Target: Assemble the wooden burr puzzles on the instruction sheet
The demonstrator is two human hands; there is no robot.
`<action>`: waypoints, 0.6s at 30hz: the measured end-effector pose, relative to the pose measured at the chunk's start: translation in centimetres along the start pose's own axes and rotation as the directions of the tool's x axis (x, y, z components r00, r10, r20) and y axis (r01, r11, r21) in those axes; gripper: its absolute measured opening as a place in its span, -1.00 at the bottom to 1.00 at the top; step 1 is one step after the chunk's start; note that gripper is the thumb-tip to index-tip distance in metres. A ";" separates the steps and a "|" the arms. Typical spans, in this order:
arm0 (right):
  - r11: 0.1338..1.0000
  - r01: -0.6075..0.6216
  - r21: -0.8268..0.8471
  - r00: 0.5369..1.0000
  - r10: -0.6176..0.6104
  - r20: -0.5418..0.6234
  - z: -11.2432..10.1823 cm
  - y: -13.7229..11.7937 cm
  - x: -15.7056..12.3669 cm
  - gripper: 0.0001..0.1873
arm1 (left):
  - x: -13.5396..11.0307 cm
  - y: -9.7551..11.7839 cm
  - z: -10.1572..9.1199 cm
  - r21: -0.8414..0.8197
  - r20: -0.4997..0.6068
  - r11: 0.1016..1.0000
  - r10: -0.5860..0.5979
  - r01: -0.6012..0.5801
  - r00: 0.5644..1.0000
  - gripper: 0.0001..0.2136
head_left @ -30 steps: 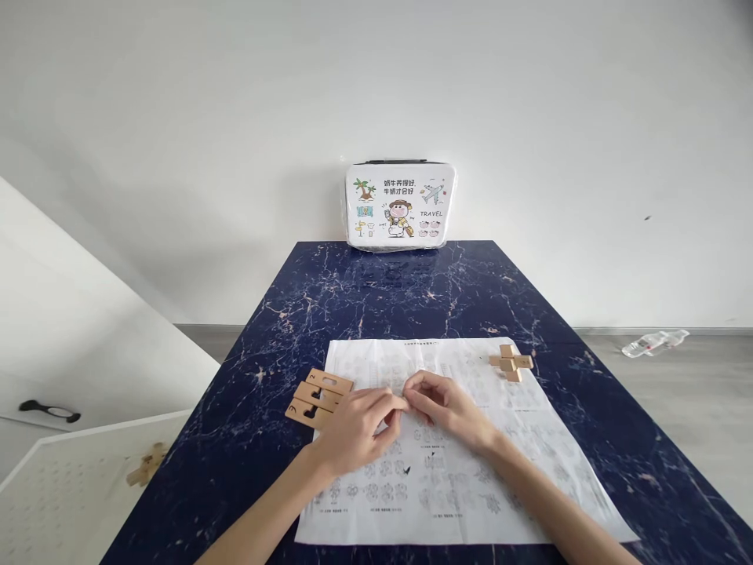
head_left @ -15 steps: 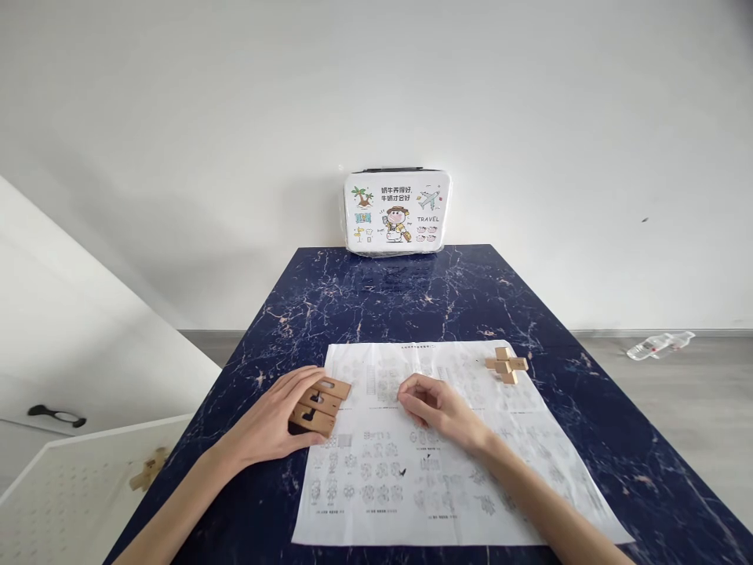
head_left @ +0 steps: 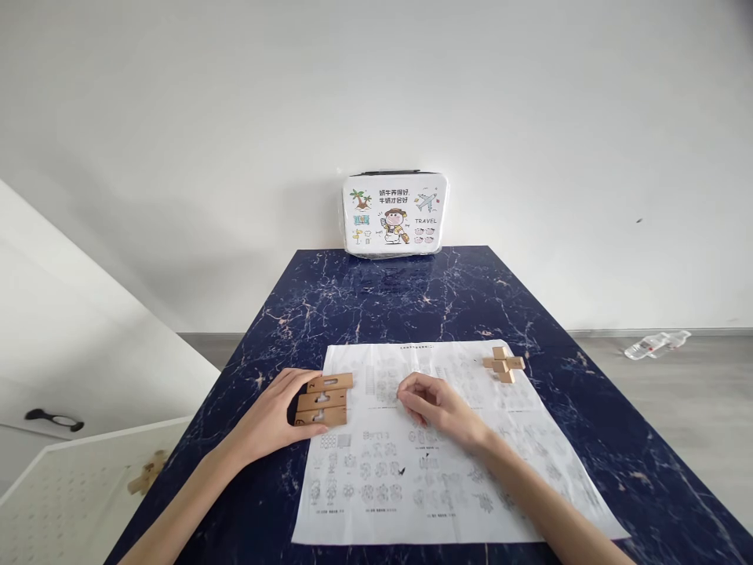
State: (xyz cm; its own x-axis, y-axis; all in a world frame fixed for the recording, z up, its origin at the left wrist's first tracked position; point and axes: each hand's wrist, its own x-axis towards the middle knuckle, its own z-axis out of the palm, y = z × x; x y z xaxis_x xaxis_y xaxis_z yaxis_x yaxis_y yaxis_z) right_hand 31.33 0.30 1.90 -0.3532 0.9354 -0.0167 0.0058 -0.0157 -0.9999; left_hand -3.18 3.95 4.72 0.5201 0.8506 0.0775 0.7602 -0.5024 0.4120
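Observation:
In the head view, three flat wooden puzzle pieces (head_left: 322,399) with cut-out slots and numbers lie side by side at the left edge of a printed instruction sheet (head_left: 464,471). My left hand (head_left: 276,408) spans them, fingers along the far edge and thumb along the near one. My right hand (head_left: 438,404) rests on the middle of the sheet with its fingers curled in; nothing shows in them. At the sheet's far right corner stands an assembled wooden cross-shaped puzzle (head_left: 503,365), apart from both hands.
The sheet lies on a dark blue marble-patterned table (head_left: 400,302). A white cartoon-printed case (head_left: 395,213) leans against the wall at the far end. Left and lower is a white surface (head_left: 64,479) holding a wooden puzzle (head_left: 147,472). Clear plastic packaging (head_left: 656,344) lies on the floor.
The three pieces have turned from a slant to nearly straight, flatter and more exposed, as my left hand shifted slightly back from them. My right hand has stayed put.

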 end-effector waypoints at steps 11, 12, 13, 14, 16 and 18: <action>0.989 0.046 0.141 0.999 -0.042 -0.027 -0.1 0.4 0.3 -0.64 | 5.5 5.7 4.3 -0.107 -0.016 0.984 0.145 -0.146 0.989 -0.25; 0.986 0.055 0.158 0.998 -0.049 -0.040 -0.1 0.5 0.3 -0.64 | 5.9 6.1 4.6 -0.130 -0.012 0.980 0.147 -0.147 0.989 -0.24; 0.984 0.063 0.169 0.997 -0.055 -0.054 -0.2 0.6 0.4 -0.65 | 6.4 6.4 4.9 -0.153 -0.008 0.977 0.147 -0.147 0.989 -0.24; 0.982 0.070 0.174 0.996 -0.059 -0.068 -0.2 0.7 0.4 -0.65 | 6.7 6.7 5.2 -0.177 -0.004 0.974 0.145 -0.143 0.989 -0.23; 0.982 0.081 0.171 0.993 -0.066 -0.094 -0.2 0.8 0.4 -0.65 | 7.2 6.9 5.5 -0.217 0.009 0.968 0.135 -0.130 0.991 -0.24; 0.985 0.087 0.150 0.991 -0.070 -0.113 -0.3 0.9 0.5 -0.65 | 7.5 6.8 5.7 -0.240 0.023 0.964 0.120 -0.111 0.993 -0.27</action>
State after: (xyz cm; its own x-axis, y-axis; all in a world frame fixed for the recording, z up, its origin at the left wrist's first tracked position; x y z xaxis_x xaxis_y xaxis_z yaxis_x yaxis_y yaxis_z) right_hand 31.44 0.81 1.01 -0.2448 0.9681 0.0534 -0.1655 0.0125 -0.9861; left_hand 8.15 6.03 2.95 0.6162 0.7805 0.1056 0.5822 -0.5417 0.6064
